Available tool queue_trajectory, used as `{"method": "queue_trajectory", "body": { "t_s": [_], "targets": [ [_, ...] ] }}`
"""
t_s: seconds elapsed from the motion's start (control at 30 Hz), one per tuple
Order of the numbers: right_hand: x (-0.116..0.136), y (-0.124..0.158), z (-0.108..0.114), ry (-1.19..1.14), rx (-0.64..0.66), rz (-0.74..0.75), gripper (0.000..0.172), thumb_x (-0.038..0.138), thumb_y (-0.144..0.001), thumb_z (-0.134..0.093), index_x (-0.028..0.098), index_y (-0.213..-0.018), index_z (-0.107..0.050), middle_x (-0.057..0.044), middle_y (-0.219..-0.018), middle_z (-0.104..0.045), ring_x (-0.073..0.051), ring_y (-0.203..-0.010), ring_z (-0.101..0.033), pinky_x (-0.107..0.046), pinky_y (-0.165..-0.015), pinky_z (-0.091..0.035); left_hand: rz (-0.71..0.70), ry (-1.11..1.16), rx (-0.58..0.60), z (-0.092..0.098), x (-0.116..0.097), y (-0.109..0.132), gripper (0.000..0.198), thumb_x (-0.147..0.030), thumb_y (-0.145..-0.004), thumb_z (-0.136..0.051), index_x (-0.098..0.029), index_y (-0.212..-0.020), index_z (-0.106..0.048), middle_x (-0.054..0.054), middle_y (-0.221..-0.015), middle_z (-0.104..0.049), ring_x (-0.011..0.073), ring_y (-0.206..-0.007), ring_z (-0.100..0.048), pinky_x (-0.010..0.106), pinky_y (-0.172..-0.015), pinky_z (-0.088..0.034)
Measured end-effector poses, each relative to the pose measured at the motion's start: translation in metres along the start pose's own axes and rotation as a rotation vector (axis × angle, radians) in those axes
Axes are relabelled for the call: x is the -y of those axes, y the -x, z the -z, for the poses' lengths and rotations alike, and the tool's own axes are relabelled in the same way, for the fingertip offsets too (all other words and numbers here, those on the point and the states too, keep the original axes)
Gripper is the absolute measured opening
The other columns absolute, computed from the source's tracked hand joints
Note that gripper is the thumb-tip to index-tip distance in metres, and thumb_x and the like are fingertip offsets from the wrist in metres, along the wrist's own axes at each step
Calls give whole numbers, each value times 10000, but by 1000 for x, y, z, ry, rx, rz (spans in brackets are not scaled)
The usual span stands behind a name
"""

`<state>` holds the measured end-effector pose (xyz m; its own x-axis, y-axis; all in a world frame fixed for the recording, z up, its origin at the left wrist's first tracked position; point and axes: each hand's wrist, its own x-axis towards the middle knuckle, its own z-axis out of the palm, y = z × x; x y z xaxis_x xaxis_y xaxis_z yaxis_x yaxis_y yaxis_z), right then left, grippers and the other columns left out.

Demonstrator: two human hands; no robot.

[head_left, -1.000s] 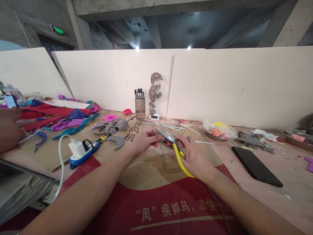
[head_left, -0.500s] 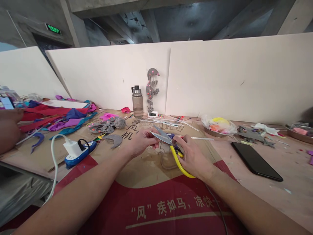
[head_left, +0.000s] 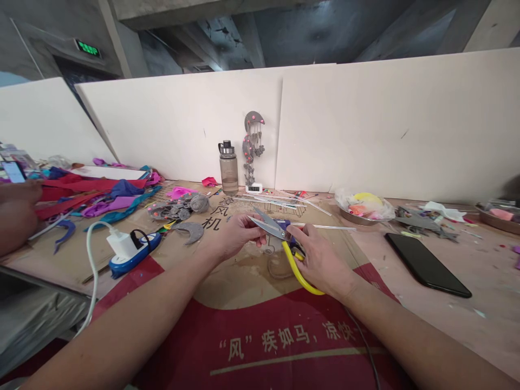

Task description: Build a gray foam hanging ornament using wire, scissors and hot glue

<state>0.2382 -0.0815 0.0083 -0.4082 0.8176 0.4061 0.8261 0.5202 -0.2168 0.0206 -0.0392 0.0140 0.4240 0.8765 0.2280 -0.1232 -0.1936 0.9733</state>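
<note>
My right hand grips scissors with yellow handles. Their blades are parted and point left, toward my other hand. My left hand is closed in a pinch at the blade tips; what lies between its fingers is too small to make out. A thin grey cord loops on the cardboard below the hands. Behind the scissors lies a dark blue object, mostly hidden by my right hand.
Left are grey felt pieces with a yarn ball, a grey crescent, a blue power strip and another person's arm. A bottle and hanging crescent ornament stand behind. Right are a phone and bowl.
Both hands and the scissors hold almost the same place. The view has shifted very slightly; nothing has visibly been taken up or let go.
</note>
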Motion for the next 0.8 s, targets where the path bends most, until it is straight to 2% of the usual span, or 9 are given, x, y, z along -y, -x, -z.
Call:
{"method": "queue_trajectory", "body": {
  "t_s": [0.5, 0.67, 0.8],
  "targets": [
    [-1, 1, 1, 46, 21, -20, 468, 219, -818, -537, 251, -1284, -505, -122, -1132, -562, -246, -919, -602, -344, -771, -481, 10, 9, 12, -3, -2, 0, 219, -310, -693, -769, -120, -755, -678, 6, -590, -630, 86, -530, -558, 211, -534, -442],
    [-5, 0, 1, -124, -31, 6, 389, 261, -876, -506, 241, -1264, -512, -93, -1089, -607, -221, -911, -606, -348, -832, -481, 40, 53, -16, -1, -1, 1, 238, -311, -701, -769, -122, -797, -662, 9, -604, -641, 81, -522, -566, 197, -512, -424],
    [-8, -1, 2, -209, -72, -33, 400, 358, -926, -457, 200, -1293, -457, -106, -1079, -559, -222, -947, -581, -392, -913, -470, 55, 98, -75, 2, -1, -1, 246, -313, -708, -765, -130, -794, -623, 0, -590, -634, 75, -498, -562, 182, -484, -405]
  ]
}}
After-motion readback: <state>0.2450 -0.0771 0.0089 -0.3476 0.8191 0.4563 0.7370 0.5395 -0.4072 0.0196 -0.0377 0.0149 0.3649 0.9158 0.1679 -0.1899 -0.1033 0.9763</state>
